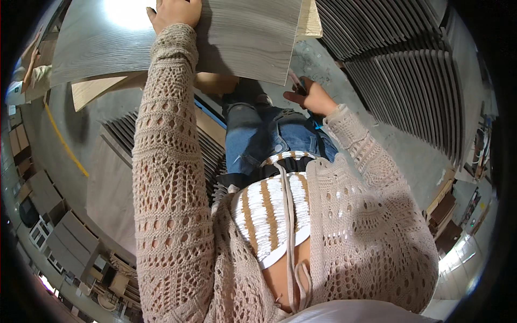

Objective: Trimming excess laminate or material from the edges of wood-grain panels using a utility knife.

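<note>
A grey wood-grain panel (245, 40) lies in front of me, with a bright reflection on its left part. My left hand (175, 13) rests on it palm down, the thumb spread away; the upper edge of the picture cuts off its fingertips. Close to the panel's near right corner, and apart from it, my right hand (315, 98) is closed around a slender dark tool (297, 84) with a pale reddish tip. Its exact kind is too small to make out. Beneath the panel, cardboard-coloured sheets (94, 91) stick out.
Tall stacks of dark panels (398, 91) stand to my right. More stacked panels (126, 134) are at my left, beside a yellow floor line (64, 137). Another person's arm (32, 62) reaches in at the far left. Boards and boxes (72, 242) stand farther off.
</note>
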A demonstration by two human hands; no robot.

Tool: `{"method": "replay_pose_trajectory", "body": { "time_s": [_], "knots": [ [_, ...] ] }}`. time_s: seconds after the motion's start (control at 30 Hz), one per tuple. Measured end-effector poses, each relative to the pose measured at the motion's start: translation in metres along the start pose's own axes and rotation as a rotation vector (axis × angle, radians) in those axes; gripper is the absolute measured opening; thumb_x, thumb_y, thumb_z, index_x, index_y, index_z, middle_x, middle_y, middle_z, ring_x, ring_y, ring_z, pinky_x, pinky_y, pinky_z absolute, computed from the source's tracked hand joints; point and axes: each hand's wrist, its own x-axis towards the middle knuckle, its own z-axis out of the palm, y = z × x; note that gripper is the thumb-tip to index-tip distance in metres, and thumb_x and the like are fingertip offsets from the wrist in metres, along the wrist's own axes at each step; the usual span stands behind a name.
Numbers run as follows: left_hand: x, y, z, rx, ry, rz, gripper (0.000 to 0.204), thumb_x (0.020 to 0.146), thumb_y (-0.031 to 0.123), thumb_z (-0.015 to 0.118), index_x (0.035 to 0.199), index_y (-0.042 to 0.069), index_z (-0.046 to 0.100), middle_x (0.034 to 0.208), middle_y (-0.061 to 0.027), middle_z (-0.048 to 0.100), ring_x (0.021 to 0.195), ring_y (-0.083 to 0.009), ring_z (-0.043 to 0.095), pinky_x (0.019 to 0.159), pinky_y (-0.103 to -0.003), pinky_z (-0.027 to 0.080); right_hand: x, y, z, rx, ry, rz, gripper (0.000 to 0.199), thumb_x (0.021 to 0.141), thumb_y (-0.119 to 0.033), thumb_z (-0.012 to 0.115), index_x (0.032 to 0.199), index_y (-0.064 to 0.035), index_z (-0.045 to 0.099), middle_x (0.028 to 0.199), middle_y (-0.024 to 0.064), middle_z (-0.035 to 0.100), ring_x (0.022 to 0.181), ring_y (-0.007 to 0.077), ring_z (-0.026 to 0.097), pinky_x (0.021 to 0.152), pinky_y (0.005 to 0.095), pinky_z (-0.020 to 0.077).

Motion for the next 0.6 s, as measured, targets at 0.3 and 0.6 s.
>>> {"method": "replay_pose_trajectory", "body": {
  "time_s": [0.3, 0.6],
  "knots": [
    [-0.002, 0.008, 0.004, -0.036, -0.040, 0.001, 0.050, 0.091, 0.039, 0.040, 0.134, 0.014, 0.045, 0.145, -0.0082, 0.035, 0.137, -0.0267, 0.026, 0.111, -0.051, 0.016, -0.048, -0.029, 0.015, 0.329, 0.499, -0.025, 0.059, 0.066, -0.038, 0.083, 0.099, -0.0026, 0.050, 0.075, 0.0017, 0.056, 0.067, 0.0109, 0.053, 0.064, 0.0261, 0.0459],
    [-0.008, 0.039, 0.008, 0.029, -0.008, 0.194, 0.054, 0.092, 0.042, 0.034, 0.138, 0.014, 0.039, 0.148, -0.0087, 0.028, 0.139, -0.0282, 0.021, 0.112, -0.053, 0.012, -0.063, -0.064, -0.010, 0.433, 0.682, -0.120, 0.056, 0.069, -0.035, 0.081, 0.102, -0.0041, 0.050, 0.078, 0.0037, 0.063, 0.067, 0.0139, 0.060, 0.065, 0.0274, 0.0489]
  ]
}}
